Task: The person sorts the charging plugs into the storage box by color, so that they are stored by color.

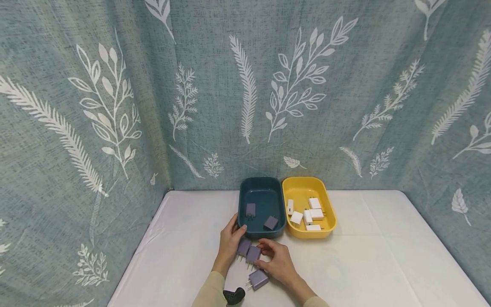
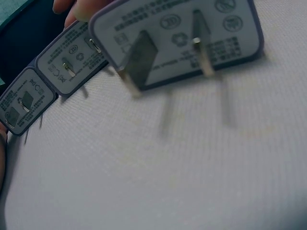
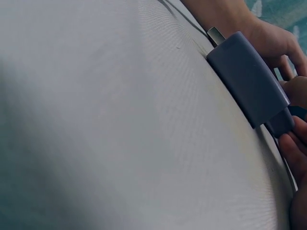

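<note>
My right hand pinches a purple two-pin charger plug between thumb and fingers, just in front of a dark blue tray. Around the tray's front left corner my left hand holds on, its thumb on the near side. A second purple charger stands beside the pinched one, close to the left thumb. Nearer to me another purple charger lies on the cloth; it looms large in the left wrist view, its metal prongs and printed face showing. Two more purple chargers lie inside the blue tray.
A yellow tray stands against the blue one's right side, holding several white chargers. White cloth covers the table. A patterned green curtain hangs behind. A black device sits by the left sleeve.
</note>
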`<state>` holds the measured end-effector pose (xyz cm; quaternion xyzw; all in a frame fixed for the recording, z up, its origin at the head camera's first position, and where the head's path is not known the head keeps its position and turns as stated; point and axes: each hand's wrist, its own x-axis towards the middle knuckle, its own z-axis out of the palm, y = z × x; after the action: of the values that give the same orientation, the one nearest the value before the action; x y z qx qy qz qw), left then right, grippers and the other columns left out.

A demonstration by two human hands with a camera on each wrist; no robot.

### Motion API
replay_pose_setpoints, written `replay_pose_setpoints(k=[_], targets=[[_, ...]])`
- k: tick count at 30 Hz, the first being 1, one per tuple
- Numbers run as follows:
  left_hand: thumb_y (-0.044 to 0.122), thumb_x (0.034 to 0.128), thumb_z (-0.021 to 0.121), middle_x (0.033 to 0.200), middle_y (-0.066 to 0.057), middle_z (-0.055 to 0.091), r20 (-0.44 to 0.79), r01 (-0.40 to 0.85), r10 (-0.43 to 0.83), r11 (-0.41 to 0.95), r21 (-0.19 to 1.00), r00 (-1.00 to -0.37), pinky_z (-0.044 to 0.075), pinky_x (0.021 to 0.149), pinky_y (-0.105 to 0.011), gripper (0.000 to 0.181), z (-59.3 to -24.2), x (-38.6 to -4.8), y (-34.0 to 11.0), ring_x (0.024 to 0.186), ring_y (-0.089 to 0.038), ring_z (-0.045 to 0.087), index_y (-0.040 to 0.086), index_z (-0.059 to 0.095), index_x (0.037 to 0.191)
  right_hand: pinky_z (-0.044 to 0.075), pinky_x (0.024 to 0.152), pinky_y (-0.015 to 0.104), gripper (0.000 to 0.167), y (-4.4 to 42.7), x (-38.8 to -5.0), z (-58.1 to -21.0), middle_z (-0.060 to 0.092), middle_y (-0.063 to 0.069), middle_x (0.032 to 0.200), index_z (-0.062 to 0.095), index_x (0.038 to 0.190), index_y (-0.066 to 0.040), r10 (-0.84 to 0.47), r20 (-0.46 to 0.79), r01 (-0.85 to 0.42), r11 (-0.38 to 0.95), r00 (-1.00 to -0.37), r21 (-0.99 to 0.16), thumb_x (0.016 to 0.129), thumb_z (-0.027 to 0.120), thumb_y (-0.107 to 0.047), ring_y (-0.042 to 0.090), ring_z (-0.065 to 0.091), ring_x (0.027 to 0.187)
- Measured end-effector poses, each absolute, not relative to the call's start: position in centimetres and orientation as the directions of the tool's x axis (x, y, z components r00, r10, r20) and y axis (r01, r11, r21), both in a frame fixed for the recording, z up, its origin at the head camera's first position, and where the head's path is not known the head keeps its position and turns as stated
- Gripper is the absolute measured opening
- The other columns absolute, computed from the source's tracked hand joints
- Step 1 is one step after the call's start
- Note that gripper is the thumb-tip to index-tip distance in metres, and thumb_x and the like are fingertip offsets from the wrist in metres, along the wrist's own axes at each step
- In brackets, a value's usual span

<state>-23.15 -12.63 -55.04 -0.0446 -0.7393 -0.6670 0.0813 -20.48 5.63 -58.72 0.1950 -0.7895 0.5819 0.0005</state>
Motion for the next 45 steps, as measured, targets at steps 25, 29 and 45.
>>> replay_pose_setpoints(k=[25, 29, 45], targets=[[0.008, 0.0949, 0.058, 0.148, -0.029, 0.04, 0.194, 0.186, -0.05, 0.126, 0.974, -0.98, 0.04, 0.109, -0.045, 0.057, -55.1, -23.2, -12.8, 0.135, -0.04, 0.045, -0.009, 0.036, 0.145, 0.057, 0.09, 0.042, 0.051, 5.8, -18.9, -54.5, 0.07, 0.023, 0.107, 0.06, 0.119, 0.013, -0.27, 0.264, -0.321, 0.193, -0.926, -0.927, 0.071, 0.078, 0.007, 0.036, 0.067, 0.1], [0.008, 0.0948, 0.058, 0.148, -0.029, 0.04, 0.184, 0.178, -0.048, 0.116, 0.977, -0.982, 0.04, 0.11, -0.044, 0.058, -55.2, -23.2, -12.8, 0.135, -0.04, 0.044, -0.009, 0.036, 0.145, 0.057, 0.091, 0.042, 0.053, 5.9, -18.9, -54.3, 0.07, 0.024, 0.108, 0.059, 0.119, 0.014, -0.265, 0.269, -0.32, 0.172, -0.926, -0.932, 0.071, 0.079, 0.007, 0.037, 0.068, 0.1], [0.008, 0.0953, 0.057, 0.148, -0.029, 0.04, 0.192, 0.185, -0.039, 0.136, 0.973, -0.981, 0.041, 0.109, -0.045, 0.057, -55.0, -23.0, -12.7, 0.134, -0.041, 0.045, -0.009, 0.036, 0.145, 0.057, 0.091, 0.044, 0.056, 6.0, -19.8, -54.1, 0.068, 0.026, 0.112, 0.057, 0.121, 0.015, -0.252, 0.304, -0.336, 0.095, -0.919, -0.937, 0.071, 0.08, 0.008, 0.039, 0.066, 0.103]])
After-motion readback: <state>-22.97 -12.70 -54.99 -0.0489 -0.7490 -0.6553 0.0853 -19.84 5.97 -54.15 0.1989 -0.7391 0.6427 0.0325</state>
